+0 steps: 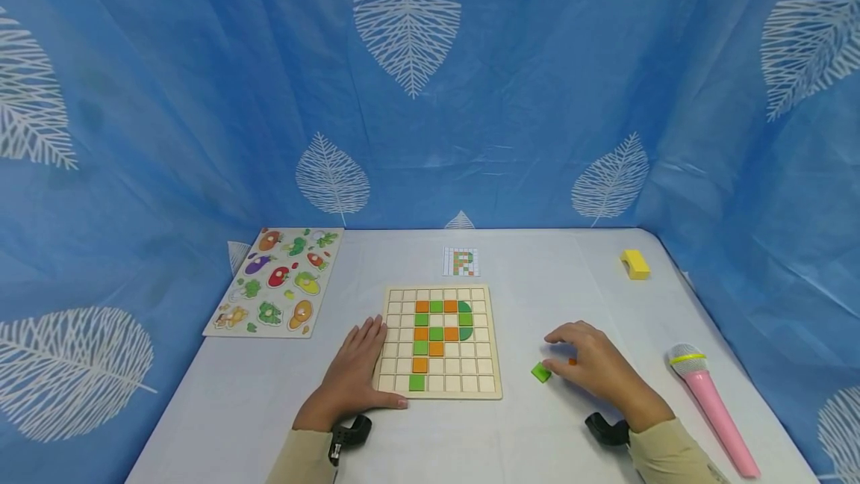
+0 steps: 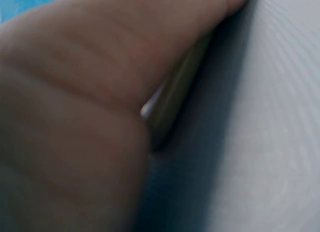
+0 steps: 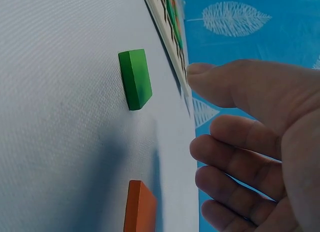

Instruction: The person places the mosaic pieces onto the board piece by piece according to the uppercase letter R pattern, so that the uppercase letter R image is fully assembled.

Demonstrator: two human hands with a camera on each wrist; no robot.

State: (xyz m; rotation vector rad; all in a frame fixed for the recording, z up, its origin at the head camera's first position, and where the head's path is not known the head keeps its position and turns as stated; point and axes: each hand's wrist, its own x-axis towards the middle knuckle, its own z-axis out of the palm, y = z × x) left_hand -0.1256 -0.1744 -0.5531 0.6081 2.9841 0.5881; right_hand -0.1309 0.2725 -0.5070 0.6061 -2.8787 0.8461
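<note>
A wooden grid board (image 1: 495, 364) lies on the table with orange and green tiles set in it in a P-like pattern. My left hand (image 1: 354, 372) lies along its left side, fingers straight, thumb by the bottom left corner. To the right of the board, my right hand (image 1: 594, 361) hovers above the table with its fingers loosely bent and nothing between them. Below it a loose green square tile (image 3: 136, 79) and an orange tile (image 3: 140, 207) rest on the cloth. In the head view the hand covers most of that orange tile.
Behind the board lies a small pattern card (image 1: 461, 262). A vegetable puzzle board (image 1: 274, 282) is at the back left. On the right are a yellow arch block (image 1: 635, 264) and a pink toy microphone (image 1: 715, 409). A blue leaf-print curtain (image 1: 470, 155) surrounds the table.
</note>
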